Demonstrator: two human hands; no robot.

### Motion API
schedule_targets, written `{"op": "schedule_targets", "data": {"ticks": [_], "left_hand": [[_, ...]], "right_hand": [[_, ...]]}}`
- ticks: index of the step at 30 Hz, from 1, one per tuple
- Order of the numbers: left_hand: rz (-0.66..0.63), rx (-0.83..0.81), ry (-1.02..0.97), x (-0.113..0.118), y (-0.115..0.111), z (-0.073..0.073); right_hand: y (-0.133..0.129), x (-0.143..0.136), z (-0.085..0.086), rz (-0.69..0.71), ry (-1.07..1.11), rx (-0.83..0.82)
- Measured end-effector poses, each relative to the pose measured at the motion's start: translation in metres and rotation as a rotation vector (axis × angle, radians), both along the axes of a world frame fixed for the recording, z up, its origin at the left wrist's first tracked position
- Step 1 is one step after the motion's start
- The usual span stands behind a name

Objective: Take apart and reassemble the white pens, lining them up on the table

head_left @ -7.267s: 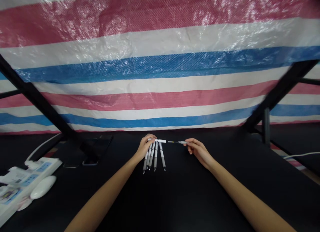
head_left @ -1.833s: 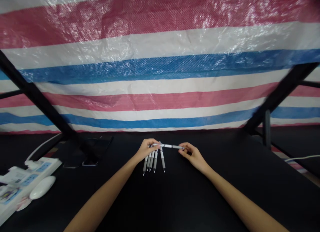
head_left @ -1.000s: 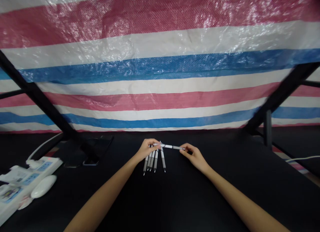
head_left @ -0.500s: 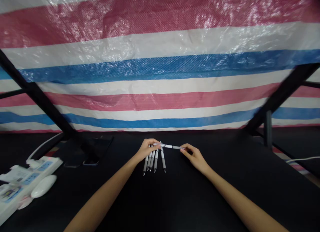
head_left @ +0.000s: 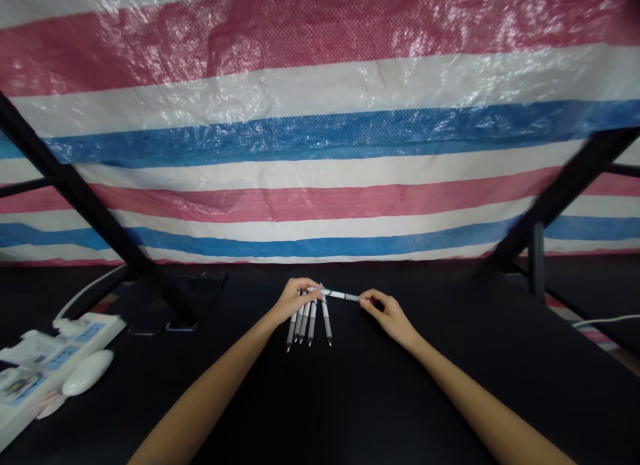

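A white and grey pen (head_left: 338,295) is held nearly level between my two hands. My left hand (head_left: 294,298) pinches its left end, and my right hand (head_left: 388,309) has thumb and fingertips closed on the grey right end. Below and partly behind my left hand, several similar pens (head_left: 305,323) lie fanned on the black table, their tips toward me. One pen (head_left: 327,320) lies a little apart on the right of that group. My left fingers hide the upper ends of some of them.
At the left stand a white power strip (head_left: 55,365) with plugs and a white computer mouse (head_left: 89,373). Dark flat devices (head_left: 182,325) lie by the left black frame bar (head_left: 100,215). Another bar (head_left: 555,191) slants at the right. A striped plastic sheet (head_left: 320,205) hangs behind the black table (head_left: 320,405).
My right fingertips have shifted very slightly at the pen's grey end. My left hand and the pens on the table look the same.
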State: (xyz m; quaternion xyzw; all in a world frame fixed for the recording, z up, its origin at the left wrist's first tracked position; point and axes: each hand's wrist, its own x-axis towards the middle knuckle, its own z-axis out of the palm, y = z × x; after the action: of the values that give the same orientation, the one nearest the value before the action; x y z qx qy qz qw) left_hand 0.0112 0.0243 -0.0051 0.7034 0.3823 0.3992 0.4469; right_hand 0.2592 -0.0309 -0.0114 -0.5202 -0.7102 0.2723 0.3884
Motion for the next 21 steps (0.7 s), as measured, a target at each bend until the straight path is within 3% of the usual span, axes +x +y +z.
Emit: {"op": "schedule_targets", "data": {"ticks": [6, 11, 16, 21], "left_hand": [[-0.020, 0.032, 0.030, 0.0009, -0.0007, 0.0008], [-0.015, 0.073, 0.062, 0.0012, -0.0009, 0.0019], [0.000, 0.030, 0.026, 0.0016, -0.0006, 0.0015], [-0.007, -0.014, -0.010, 0.0019, -0.0001, 0.0001]], "right_hand": [[-0.0028, -0.0025, 0.0079, 0.027, -0.066, 0.047], [-0.0014, -0.0024, 0.0046, 0.014, -0.098, 0.027], [-0.0005, -0.0015, 0.0004, 0.005, -0.023, 0.030], [-0.0011, -0.0017, -0.0006, 0.031, -0.105, 0.085]]}}
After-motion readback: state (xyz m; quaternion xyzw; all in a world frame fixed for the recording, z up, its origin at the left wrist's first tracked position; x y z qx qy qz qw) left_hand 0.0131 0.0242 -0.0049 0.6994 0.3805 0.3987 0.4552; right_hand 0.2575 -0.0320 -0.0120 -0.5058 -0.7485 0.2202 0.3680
